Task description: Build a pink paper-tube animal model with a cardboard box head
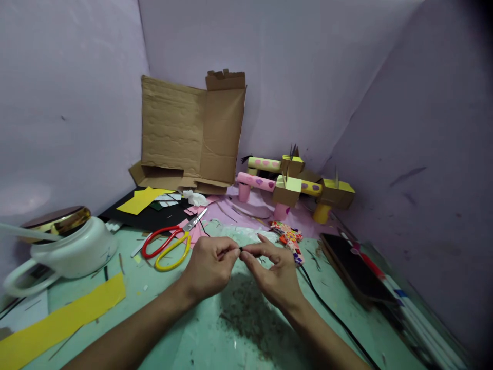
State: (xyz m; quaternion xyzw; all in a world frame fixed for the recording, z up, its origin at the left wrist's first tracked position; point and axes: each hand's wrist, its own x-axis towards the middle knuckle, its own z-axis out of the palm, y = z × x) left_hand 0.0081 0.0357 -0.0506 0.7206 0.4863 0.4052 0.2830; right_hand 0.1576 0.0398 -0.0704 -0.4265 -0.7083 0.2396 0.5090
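Note:
Above the green tabletop (169, 329), my left hand (211, 264) and my right hand (275, 267) meet at their fingertips. Between them is a tiny black piece (241, 249), too small to identify. The left fingers are curled in a pinch on it. My right thumb and index finger close on its other side, with the remaining right fingers partly bent. Scissors (173, 246) with one red and one yellow handle lie left of the hands. Just beyond my right hand is a colourful patterned item (287, 236), with a black cord (327, 308) running from near it.
Cardboard-headed tube figures (287, 192) stand at the back right beside an open cardboard box (192, 133). At left are a white mug (77, 252) and a yellow strip (65, 324). A dark phone-like slab (358, 267) and pens (416, 308) lie right.

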